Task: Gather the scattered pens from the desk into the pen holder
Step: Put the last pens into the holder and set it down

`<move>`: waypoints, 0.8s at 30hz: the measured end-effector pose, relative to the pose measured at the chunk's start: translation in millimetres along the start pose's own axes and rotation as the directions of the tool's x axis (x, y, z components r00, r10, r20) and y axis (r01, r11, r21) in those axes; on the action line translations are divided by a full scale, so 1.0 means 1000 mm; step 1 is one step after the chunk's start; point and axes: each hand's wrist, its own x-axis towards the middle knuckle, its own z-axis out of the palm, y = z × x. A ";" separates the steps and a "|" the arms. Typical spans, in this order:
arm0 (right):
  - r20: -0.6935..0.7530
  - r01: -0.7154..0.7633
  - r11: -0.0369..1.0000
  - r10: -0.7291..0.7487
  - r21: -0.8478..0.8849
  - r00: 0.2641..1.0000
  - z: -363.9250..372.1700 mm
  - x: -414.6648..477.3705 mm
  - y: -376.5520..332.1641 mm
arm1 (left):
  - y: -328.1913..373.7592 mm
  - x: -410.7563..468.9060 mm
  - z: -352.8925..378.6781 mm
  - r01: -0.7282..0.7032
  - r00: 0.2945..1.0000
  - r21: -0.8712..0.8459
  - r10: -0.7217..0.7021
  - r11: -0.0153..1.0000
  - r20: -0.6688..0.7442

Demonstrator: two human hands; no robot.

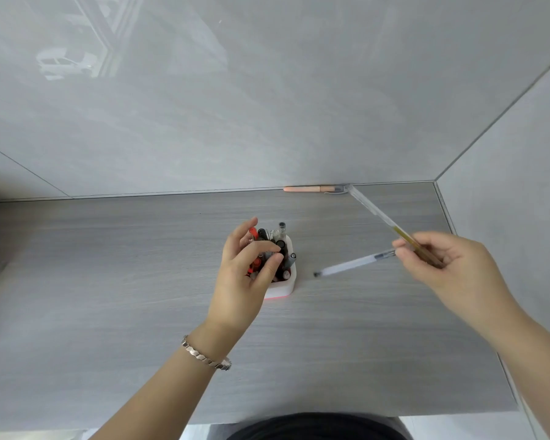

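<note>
A white pen holder with a pink base stands mid-desk, packed with several black, red and clear pens. My left hand hovers over it, thumb and forefinger pinched on the black cap of a pen inside the holder. To the right, my right hand grips two pens: a clear pen with yellow ink slanting up toward the back wall, and a clear pen with a dark tip pointing left toward the holder. A peach-coloured pen lies along the back wall.
The grey wood-grain desk sits in a corner, walled at the back and the right. Its front edge runs along the bottom of the view. A silver bracelet circles my left wrist.
</note>
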 end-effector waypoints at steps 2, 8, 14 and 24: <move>-0.010 0.048 0.999 -0.048 -0.006 0.999 0.002 0.002 -0.013 | 0.000 0.000 -0.001 -0.007 1.000 -0.003 0.007 1.000 0.006; -0.035 0.179 0.983 -0.180 -0.032 0.983 0.020 0.013 -0.048 | 0.000 0.000 -0.001 -0.010 1.000 0.014 0.010 1.000 0.023; 0.240 0.278 0.953 -0.244 -0.119 0.940 0.082 0.031 -0.042 | 0.003 -0.003 -0.007 -0.003 0.999 -0.035 0.004 0.999 0.042; 0.077 0.250 0.968 -0.247 -0.033 0.966 0.110 0.020 -0.016 | -0.015 -0.009 -0.012 0.108 0.986 0.119 -0.122 0.987 0.117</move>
